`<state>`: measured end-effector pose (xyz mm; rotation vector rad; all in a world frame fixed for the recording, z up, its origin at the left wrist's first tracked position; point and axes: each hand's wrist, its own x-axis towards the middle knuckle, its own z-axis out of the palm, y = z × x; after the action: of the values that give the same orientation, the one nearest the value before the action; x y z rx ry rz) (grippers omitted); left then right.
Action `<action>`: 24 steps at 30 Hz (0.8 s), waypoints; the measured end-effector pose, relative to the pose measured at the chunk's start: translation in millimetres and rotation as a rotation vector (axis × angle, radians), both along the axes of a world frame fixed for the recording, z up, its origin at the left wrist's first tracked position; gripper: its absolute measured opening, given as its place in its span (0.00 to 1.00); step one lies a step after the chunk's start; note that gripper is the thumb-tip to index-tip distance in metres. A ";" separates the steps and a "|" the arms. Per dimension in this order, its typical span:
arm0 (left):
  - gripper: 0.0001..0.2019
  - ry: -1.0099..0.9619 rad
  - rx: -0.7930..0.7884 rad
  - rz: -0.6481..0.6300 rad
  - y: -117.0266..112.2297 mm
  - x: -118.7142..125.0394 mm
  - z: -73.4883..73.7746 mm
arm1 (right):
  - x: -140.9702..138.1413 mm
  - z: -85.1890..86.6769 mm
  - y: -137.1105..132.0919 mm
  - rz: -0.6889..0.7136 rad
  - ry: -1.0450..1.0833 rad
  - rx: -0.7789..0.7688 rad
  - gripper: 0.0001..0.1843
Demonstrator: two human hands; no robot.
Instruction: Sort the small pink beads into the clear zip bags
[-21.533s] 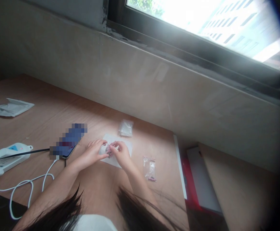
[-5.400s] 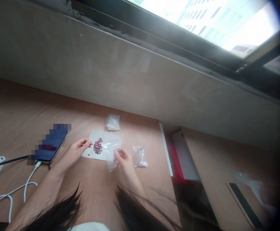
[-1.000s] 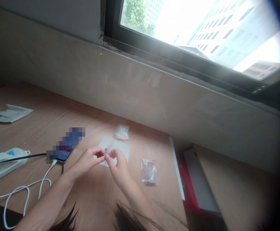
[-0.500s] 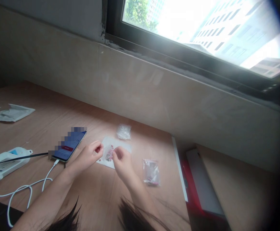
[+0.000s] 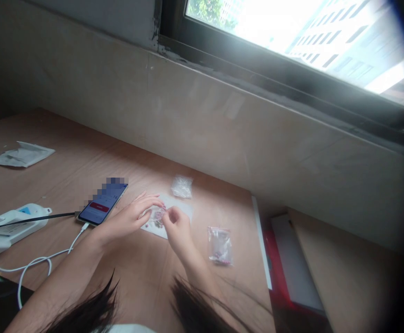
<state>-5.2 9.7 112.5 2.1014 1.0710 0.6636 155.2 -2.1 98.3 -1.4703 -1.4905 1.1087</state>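
Note:
A white sheet (image 5: 184, 210) lies on the wooden table under my hands, with small pink and darker bead-like pieces (image 5: 158, 223) on it. My left hand (image 5: 137, 213) reaches over the sheet's left side, its fingers stretched out and apart. Its fingertips come close to the right fingertips; whether they touch is unclear. Over the right part of the sheet, my right hand (image 5: 177, 226) is closed in a pinch, thumb against forefinger. Whatever sits in that pinch is too small to make out.
Behind the sheet lies a clear plastic packet (image 5: 181, 187); another clear bag (image 5: 220, 246) with small pieces lies to the right. At left are a phone (image 5: 101, 206) on a white cable, a power strip (image 5: 14, 229) and a torn white packet (image 5: 23, 155). A wall and window rise behind.
My left hand has moved right, towards the right hand, and its curled fingers have stretched out. My right hand stays pinched over the sheet. The camera view has shifted slightly.

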 end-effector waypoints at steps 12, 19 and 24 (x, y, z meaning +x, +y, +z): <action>0.19 0.051 -0.009 0.162 -2.2 -16.8 -13.9 | -8.3 -33.8 -0.9 0.002 -0.099 0.048 0.06; 0.18 0.130 0.005 0.198 -4.1 -28.0 -32.0 | -31.0 -69.5 -13.7 0.175 -0.683 0.193 0.04; 0.17 0.153 0.002 0.205 -5.3 -30.9 -36.2 | -32.3 -77.5 -11.8 0.214 -0.777 0.189 0.05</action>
<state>-36.0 4.4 76.3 2.0884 1.3849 0.6075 122.9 -13.9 20.8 -1.7251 -2.2491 0.4801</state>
